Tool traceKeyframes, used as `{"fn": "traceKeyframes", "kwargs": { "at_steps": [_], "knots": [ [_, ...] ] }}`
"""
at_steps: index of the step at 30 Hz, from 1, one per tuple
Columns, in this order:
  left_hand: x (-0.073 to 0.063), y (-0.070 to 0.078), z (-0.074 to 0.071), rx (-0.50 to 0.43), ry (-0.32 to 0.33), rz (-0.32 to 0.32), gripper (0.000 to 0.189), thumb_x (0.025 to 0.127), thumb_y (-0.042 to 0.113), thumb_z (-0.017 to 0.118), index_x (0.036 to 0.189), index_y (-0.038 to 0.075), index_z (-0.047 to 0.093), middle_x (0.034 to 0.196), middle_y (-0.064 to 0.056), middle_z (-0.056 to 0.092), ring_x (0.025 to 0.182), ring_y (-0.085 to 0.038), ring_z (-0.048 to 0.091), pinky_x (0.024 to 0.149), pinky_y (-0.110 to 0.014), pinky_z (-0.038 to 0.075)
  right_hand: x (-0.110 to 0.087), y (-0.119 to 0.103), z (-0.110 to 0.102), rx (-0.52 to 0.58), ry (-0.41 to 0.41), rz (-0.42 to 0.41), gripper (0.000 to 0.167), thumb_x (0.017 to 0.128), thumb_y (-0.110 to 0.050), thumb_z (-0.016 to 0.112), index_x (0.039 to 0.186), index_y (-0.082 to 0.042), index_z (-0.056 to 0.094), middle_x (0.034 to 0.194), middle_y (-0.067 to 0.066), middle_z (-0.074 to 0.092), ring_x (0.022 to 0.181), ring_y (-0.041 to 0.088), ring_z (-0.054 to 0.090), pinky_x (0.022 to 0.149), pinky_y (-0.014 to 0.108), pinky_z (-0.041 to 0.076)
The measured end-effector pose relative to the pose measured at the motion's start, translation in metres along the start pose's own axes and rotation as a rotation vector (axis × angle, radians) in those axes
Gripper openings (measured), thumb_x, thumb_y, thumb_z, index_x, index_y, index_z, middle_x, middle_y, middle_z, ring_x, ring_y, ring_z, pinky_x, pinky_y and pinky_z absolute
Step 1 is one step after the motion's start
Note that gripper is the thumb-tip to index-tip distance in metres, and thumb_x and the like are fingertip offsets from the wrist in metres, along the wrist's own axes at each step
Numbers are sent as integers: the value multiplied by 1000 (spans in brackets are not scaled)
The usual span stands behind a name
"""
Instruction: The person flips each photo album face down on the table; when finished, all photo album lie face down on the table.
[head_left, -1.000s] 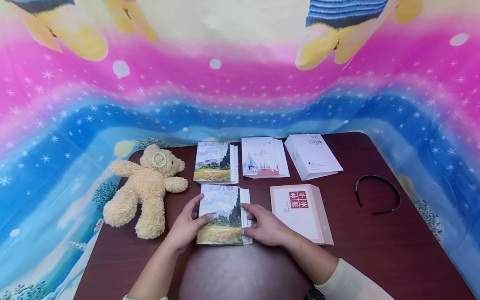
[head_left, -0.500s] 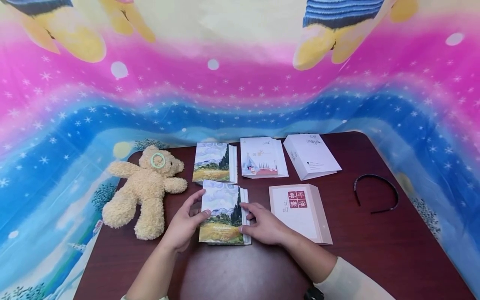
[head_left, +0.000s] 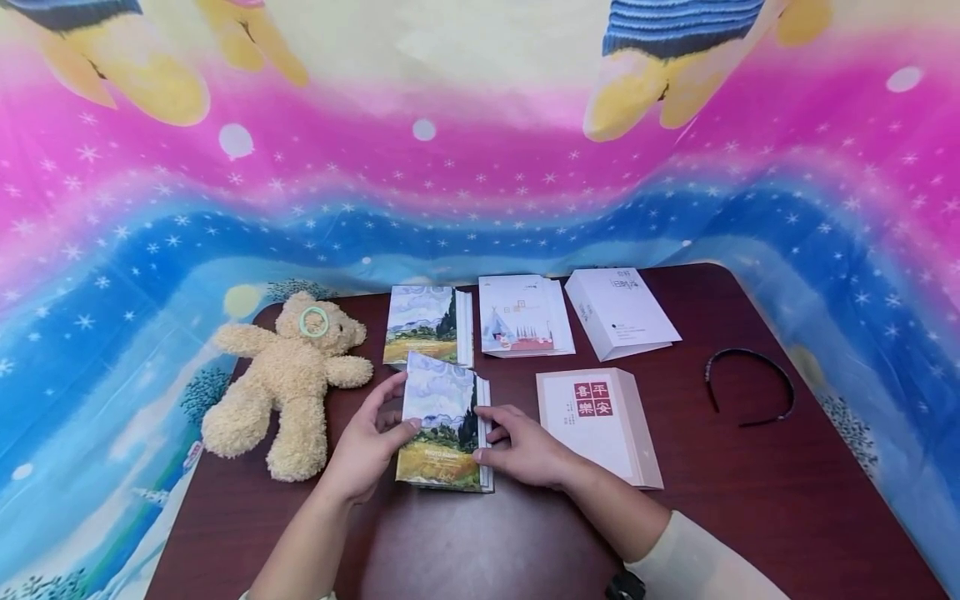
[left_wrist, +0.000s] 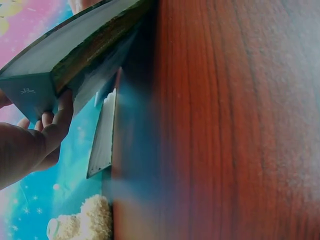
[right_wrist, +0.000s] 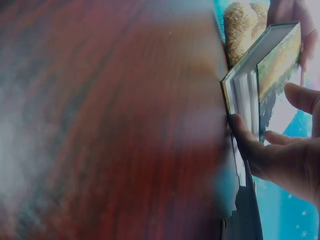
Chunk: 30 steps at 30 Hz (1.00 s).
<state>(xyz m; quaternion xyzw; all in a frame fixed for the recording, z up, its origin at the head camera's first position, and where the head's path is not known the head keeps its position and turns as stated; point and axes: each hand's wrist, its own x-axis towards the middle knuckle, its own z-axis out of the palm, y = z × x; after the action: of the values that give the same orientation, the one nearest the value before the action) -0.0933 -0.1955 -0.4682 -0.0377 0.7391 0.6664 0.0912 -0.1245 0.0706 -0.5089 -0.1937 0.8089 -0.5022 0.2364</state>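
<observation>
A photo album (head_left: 438, 433) with a painted landscape cover is gripped between both hands, its far end tilted up from the table. My left hand (head_left: 365, 450) holds the spine side, thumb on the cover; in the left wrist view its fingers (left_wrist: 62, 112) reach under the dark green spine. On the page side, my right hand (head_left: 525, 446) pinches the album, with its thumb (right_wrist: 302, 97) on the cover and a finger underneath in the right wrist view. Just behind lies a matching album (head_left: 423, 325), its front edge partly covered.
Two pale albums, a tent-printed one (head_left: 517, 317) and a plain white one (head_left: 622, 312), lie at the back. An album with red characters (head_left: 592, 425) lies right of my right hand. A teddy bear (head_left: 292, 383) is at the left, a black headband (head_left: 787, 387) at the right.
The held album's far end has risen from the table, tilting its cover more toward me. Both hands keep their grip and shift slightly with it. The other things stay put.
</observation>
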Motion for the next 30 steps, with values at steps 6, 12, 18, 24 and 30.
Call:
{"fn": "traceKeyframes", "kwargs": {
  "at_steps": [6,12,18,24,30],
  "knots": [
    [-4,8,3,-9,9,2,73,96,4,72,158,24,39,150,-11,41,119,-34,53,90,-38,53,1,2,1,34,-32,-24,67,96,-29,75,156,-19,48,147,12,47,119,27,62,94,34,54],
    [-7,13,6,-6,15,3,75,94,8,76,158,24,39,152,-10,40,124,-33,50,92,-41,52,2,2,2,31,-43,-51,63,97,-29,74,155,-24,49,143,8,49,104,17,64,86,31,54],
    [-9,15,9,-20,12,-2,78,92,9,79,158,23,38,158,-8,36,137,-36,47,99,-45,52,1,0,2,27,-40,-44,63,97,-30,75,154,-23,50,140,9,51,93,15,65,74,30,54],
    [-8,18,10,-32,0,2,78,92,10,79,157,25,39,157,-8,39,139,-36,46,103,-48,50,2,-2,4,89,-69,-30,65,96,-30,75,155,-23,49,145,11,48,99,15,68,76,31,57],
    [-9,22,13,-8,7,18,79,91,11,80,157,24,38,156,-9,42,138,-36,46,103,-49,49,0,-10,3,99,-103,-37,67,97,-30,75,157,-24,46,134,12,53,98,16,69,78,30,57]
  ]
}}
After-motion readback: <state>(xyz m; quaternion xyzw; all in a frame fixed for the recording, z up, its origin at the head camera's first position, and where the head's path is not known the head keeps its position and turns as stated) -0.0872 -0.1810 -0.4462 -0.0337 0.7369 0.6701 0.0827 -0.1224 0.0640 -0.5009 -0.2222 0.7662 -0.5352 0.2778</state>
